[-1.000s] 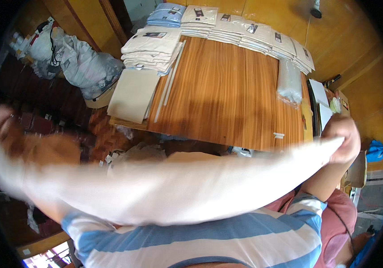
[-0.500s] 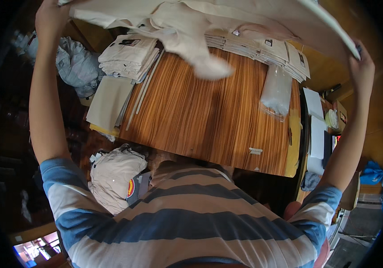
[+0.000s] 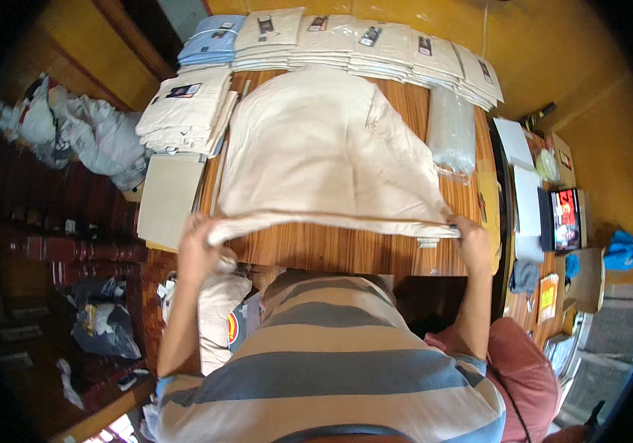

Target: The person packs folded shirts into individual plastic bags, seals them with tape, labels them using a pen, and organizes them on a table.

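Note:
A cream shirt (image 3: 309, 155) lies spread over the striped wooden table (image 3: 309, 255), its hem edge stretched straight along the side nearest me. My left hand (image 3: 200, 247) is closed on the hem's left corner, with a bit of cloth hanging past the fingers. At the opposite corner, my right hand (image 3: 471, 240) pinches the same edge. The near hem seems raised slightly off the tabletop, while the rest of the cloth rests on it with a few wrinkles.
Bagged folded shirts (image 3: 383, 44) line the back, beside a blue stack (image 3: 211, 40). Folded cream shirts (image 3: 183, 111) and a beige board (image 3: 170, 192) are at left. Clear plastic bags (image 3: 451, 136) lie at right; a lit screen (image 3: 566, 219) stands beyond. Cloth (image 3: 217, 310) is piled below.
The shirt has come down from the air above the far side and now covers the tabletop. Both hands have lowered and drawn toward me, still gripping its edge.

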